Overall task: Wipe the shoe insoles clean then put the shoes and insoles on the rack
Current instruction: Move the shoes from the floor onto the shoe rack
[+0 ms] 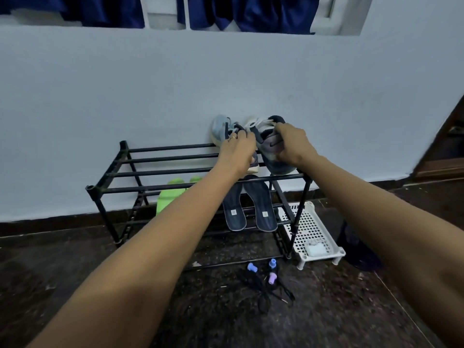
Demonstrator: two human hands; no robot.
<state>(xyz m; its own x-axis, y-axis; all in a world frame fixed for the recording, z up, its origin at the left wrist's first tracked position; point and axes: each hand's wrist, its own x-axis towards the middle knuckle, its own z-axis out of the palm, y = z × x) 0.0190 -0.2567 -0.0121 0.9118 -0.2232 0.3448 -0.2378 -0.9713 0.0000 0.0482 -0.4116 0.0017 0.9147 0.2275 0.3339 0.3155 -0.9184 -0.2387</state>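
Fingers (238, 135) of the left hand (238, 150) are curled round the light-blue shoe (219, 129), those of the right hand (293, 146) round the grey shoe (267, 140), both held at the right end of the top tier of the rack (160, 160); two insoles (261, 207) are laid on the tier below.

Top rack bars (165, 159) lie bare at nine o'clock of the shoes (272, 144); black cords (262, 301), perhaps laces, clutter the floor (100, 272) at six.
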